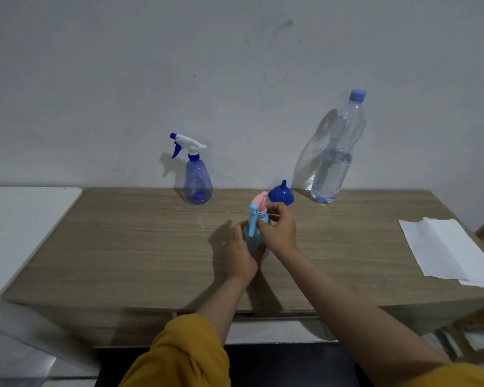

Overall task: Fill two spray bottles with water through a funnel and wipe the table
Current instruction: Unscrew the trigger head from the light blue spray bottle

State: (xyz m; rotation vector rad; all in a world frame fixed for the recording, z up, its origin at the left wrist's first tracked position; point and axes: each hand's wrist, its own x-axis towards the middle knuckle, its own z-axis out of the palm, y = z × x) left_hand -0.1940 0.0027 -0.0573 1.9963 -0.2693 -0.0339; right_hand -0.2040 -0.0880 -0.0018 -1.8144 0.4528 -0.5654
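While the left hand [241,254] wraps its curled fingers round the body of a small teal spray bottle [254,241] near the middle of the wooden table [123,247], the right hand [280,230] pinches the neck just under its pink and light-blue trigger head [259,203]. A second spray bottle [197,180] (clear blue, white and dark-blue trigger) stands upright at the back edge by the wall, well apart from the hands. Just behind the right hand a dark-blue funnel [282,194] sits wide mouth down, spout up. Beside it stands a tall clear water bottle [337,157] with a blue cap, partly filled; no label or writing can be read on any bottle. White paper towels [447,247] lie at the table's right end.
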